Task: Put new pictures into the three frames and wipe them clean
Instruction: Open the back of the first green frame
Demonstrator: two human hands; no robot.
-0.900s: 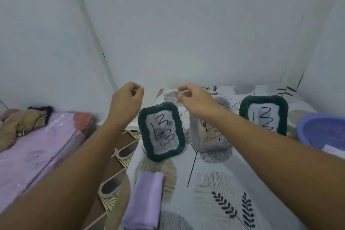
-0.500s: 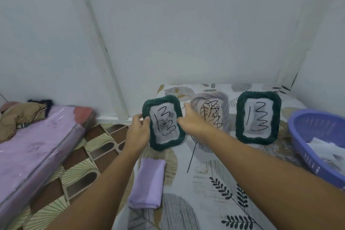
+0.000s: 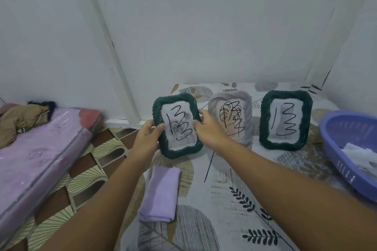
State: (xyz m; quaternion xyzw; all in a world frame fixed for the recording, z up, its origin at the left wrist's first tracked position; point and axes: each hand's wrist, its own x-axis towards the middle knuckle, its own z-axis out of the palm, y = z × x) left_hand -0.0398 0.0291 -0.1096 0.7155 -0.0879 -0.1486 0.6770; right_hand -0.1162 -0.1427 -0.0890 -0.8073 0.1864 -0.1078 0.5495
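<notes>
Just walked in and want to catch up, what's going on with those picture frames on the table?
A person grips the left green frame by its sides, left hand on one edge and right hand on the other. Its glass carries black scribbles, as do the grey frame and the other green frame standing beside it. A folded purple cloth lies untouched in front, so wiping has not begun.
</notes>
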